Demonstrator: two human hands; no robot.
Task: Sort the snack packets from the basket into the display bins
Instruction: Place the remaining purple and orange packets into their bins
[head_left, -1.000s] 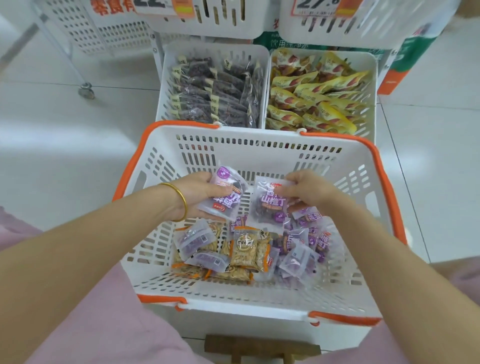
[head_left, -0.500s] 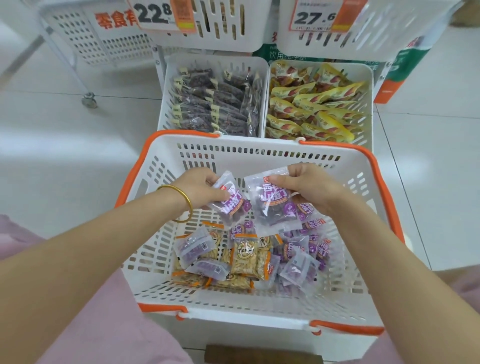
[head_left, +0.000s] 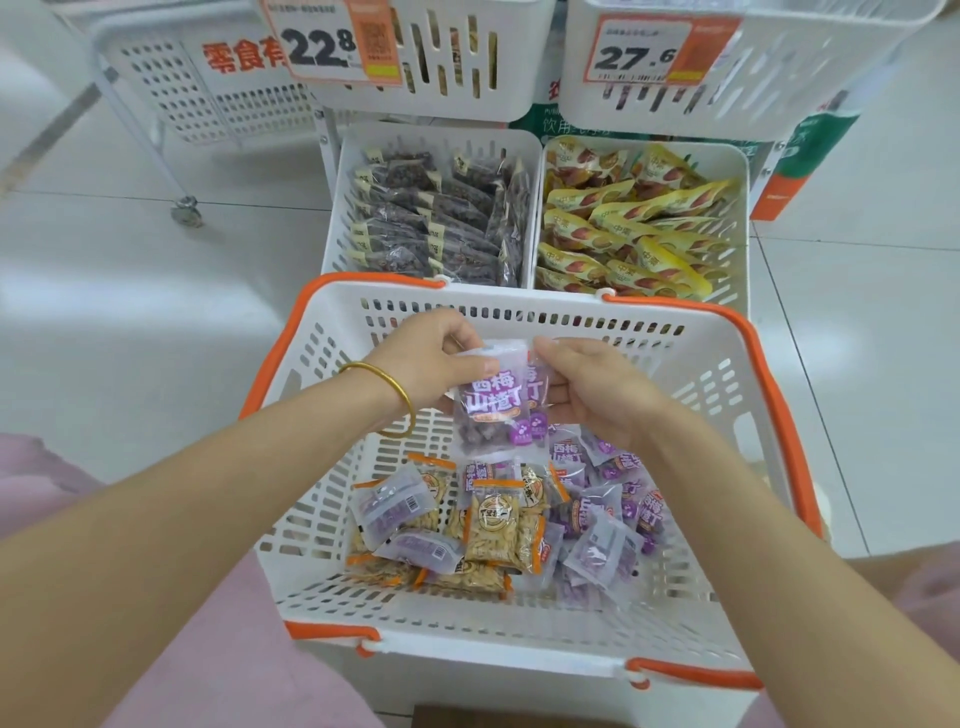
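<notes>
Holding purple packets (head_left: 491, 410) over basket (head_left: 519, 300), bins (head_left: 338, 208) stocked

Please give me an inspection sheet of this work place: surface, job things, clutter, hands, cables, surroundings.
Surface: floor, white glossy tiles.
Job's things: basket holds loose packets, purple and orange; left bin has dark packets, right bin yellow packets.
Clutter: nothing seen.
Hands: left hand pinches a purple packet; right hand holds a second packet behind it.
Cables: nothing seen.
Surroundings: upper bins with price tags 22.8 and 27.6; wheeled rack at left.
</notes>
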